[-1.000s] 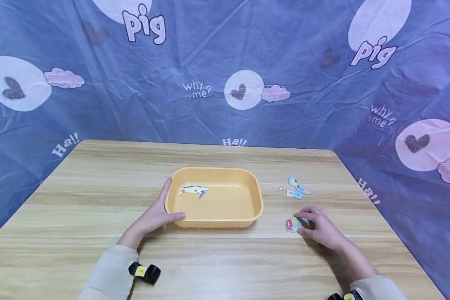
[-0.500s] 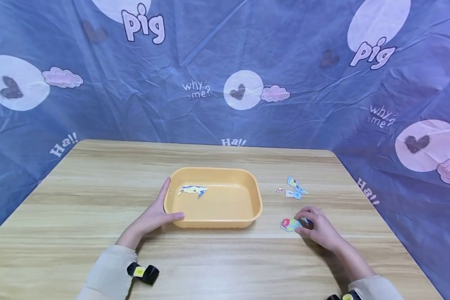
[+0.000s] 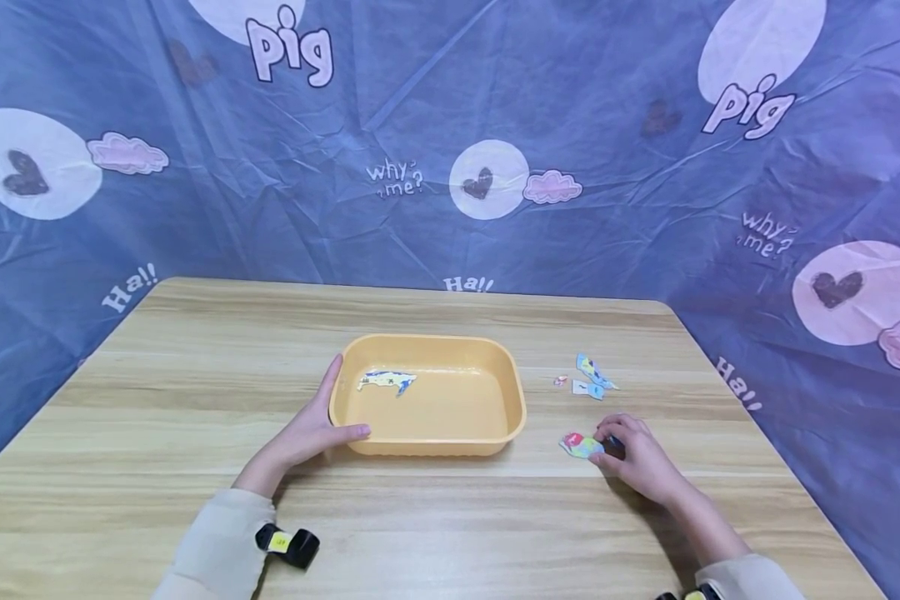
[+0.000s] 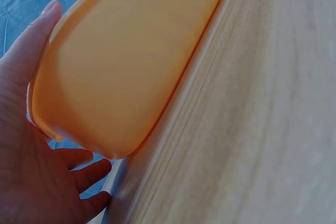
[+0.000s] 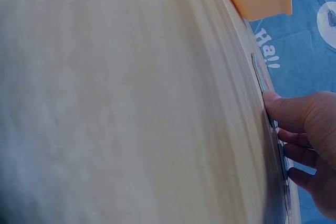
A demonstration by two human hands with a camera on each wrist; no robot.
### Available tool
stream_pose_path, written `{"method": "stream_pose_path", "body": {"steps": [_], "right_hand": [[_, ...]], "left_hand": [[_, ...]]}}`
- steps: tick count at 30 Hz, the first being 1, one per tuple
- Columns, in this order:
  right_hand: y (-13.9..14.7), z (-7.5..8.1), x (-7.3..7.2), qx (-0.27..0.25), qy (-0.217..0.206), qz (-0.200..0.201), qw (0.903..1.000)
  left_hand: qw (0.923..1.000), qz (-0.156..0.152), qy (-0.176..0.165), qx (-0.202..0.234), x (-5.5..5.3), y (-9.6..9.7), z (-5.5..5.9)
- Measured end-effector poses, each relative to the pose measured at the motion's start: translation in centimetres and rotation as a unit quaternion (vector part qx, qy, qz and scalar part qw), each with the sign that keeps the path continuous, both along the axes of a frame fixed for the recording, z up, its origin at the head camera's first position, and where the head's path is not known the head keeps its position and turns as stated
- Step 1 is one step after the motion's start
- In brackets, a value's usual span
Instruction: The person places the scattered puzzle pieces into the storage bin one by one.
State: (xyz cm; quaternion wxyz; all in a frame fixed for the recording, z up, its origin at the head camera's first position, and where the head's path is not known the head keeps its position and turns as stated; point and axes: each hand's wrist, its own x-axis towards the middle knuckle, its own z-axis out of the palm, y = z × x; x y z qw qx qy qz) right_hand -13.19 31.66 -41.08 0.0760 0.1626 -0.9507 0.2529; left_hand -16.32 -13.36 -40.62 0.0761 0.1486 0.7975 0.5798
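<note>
In the head view my left hand [image 3: 311, 429] holds the left end of a yellow plastic tray [image 3: 438, 447], thumb over the near rim and fingers along the outside. The left wrist view shows that thumb beside the tray wall [image 4: 121, 61], the other fingers low by its end. My right hand [image 3: 637, 454], thumb and fingers curled, pinches a flat colourful cutout [image 3: 583, 446] with a red patch and green parts, low at the tabletop. Part of it is hidden by the fingers. Seen edge-on in the right wrist view, the cutout is thin, with my right hand [image 5: 310, 129] at it.
A white and blue cutout [image 3: 386, 381] lies inside the tray. Right of the tray, on the wood-grain table [image 3: 435, 533], lie a blue and yellow cutout [image 3: 594, 370], a pale blue one [image 3: 588, 389] and a tiny pinkish piece [image 3: 561, 380]. Blue printed cloth [image 3: 420, 225] hangs behind.
The cutout at my right hand has slid and turned slightly, its red part moving left and a little farther from me. My left hand and the tray have stayed in place.
</note>
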Motion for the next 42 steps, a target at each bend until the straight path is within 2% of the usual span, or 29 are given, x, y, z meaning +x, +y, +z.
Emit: {"method": "stream_pose_path", "body": {"steps": [12, 20, 29, 34, 42], "right_hand": [[-0.44, 0.09, -0.02, 0.0, 0.029, -0.018, 0.9994], [-0.49, 0.05, 0.0, 0.008, 0.039, -0.012, 0.9991], [0.05, -0.19, 0.04, -0.028, 0.04, -0.005, 0.9988], [0.21, -0.37, 0.05, -0.043, 0.036, -0.005, 0.9984], [0.16, -0.33, -0.03, -0.042, 0.026, -0.005, 0.9988]], "left_hand": [[1.0, 0.001, -0.005, -0.002, 0.03, -0.03, 0.17], [1.0, -0.002, -0.003, 0.001, -0.07, -0.02, 0.06], [0.9999, -0.005, -0.006, 0.013, 0.06, 0.01, 0.2], [0.9999, 0.002, -0.01, 0.006, 0.02, 0.06, 0.24], [0.9999, 0.005, -0.011, 0.004, 0.04, 0.06, 0.3]]}}
